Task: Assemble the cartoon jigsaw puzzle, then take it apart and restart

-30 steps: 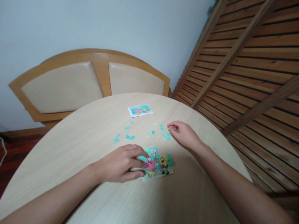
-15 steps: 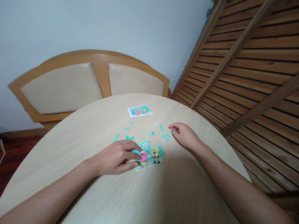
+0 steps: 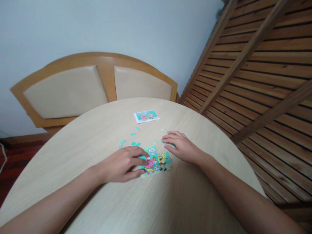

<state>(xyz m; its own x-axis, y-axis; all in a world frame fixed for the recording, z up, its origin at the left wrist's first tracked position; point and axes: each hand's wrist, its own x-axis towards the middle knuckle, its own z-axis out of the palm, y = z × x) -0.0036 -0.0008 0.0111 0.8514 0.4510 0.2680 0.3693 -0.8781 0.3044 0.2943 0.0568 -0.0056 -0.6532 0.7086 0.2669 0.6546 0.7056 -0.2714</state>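
Note:
A partly joined jigsaw puzzle [image 3: 156,162] with cartoon figures lies flat on the round table. My left hand [image 3: 125,164] rests on its left side, fingers spread over the pink figure, holding nothing that shows. Just beyond the puzzle's upper right, my right hand [image 3: 181,147] is lowered over loose pieces with its fingers stretched out. Its palm and whatever lies under it are hidden. Teal loose puzzle pieces [image 3: 136,143] lie past my left hand, and a pale puzzle piece [image 3: 155,142] sits between the hands.
A picture card [image 3: 146,116] showing the same figures lies farther back on the table [image 3: 97,204]. Behind the table stands a padded wooden backrest [image 3: 110,78] against a pale wall. Slatted wooden panelling [image 3: 255,81] rises on the right.
My right hand has moved left and its fingers have straightened, now covering several teal pieces that showed before. My left hand stays on the puzzle.

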